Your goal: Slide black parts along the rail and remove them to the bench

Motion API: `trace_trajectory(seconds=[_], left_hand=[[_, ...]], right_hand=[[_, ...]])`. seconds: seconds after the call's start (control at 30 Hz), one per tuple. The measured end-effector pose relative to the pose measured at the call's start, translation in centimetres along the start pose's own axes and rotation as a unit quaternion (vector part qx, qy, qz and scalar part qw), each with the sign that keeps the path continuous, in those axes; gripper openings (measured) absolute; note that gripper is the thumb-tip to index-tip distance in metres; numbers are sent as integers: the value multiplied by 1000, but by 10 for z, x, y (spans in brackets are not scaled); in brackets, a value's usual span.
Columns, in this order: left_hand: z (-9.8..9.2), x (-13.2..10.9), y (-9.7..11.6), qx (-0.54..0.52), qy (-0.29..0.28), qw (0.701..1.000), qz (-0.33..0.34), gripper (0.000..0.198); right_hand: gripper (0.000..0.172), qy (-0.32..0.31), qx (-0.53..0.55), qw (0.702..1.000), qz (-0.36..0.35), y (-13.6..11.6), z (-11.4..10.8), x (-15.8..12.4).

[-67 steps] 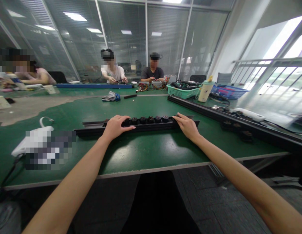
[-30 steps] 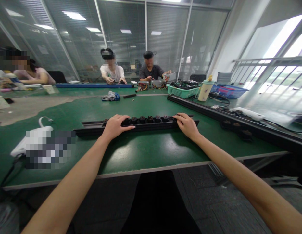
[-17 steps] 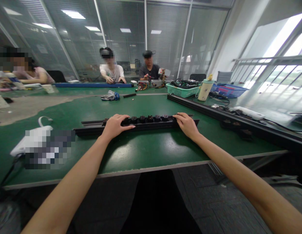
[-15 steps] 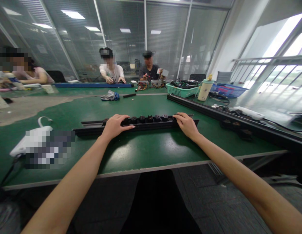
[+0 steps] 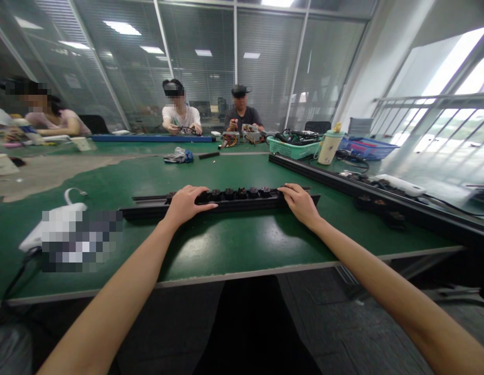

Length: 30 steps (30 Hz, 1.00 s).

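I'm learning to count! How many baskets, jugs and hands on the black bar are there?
Hands, left hand and right hand, on the black bar: 2
Baskets, green basket and blue basket: 2
Jugs, cream jug: 1
Total: 5

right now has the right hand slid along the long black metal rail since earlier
No, the right hand sits where it was, near the right end of the long black metal rail, no shift either way.

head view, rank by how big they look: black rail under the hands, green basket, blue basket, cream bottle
Largest to smallest in the head view:
1. Black rail, clearly the longest, though it is also the nearest to the camera.
2. Green basket and blue basket: too alike to rank.
3. Cream bottle, the smallest.
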State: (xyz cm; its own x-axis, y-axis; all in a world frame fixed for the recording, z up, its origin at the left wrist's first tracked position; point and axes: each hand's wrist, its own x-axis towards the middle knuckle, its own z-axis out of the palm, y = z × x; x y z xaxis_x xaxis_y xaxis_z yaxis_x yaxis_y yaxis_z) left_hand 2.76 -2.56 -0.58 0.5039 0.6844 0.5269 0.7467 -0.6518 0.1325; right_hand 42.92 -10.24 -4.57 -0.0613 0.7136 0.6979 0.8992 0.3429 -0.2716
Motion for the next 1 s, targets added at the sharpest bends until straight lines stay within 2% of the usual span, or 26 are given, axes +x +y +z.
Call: trace_trajectory(seconds=[1.0], left_hand=[[0,1,-3,3,0,1000,16,70]], right_hand=[[36,10,25,1000,-12,4,1,4]])
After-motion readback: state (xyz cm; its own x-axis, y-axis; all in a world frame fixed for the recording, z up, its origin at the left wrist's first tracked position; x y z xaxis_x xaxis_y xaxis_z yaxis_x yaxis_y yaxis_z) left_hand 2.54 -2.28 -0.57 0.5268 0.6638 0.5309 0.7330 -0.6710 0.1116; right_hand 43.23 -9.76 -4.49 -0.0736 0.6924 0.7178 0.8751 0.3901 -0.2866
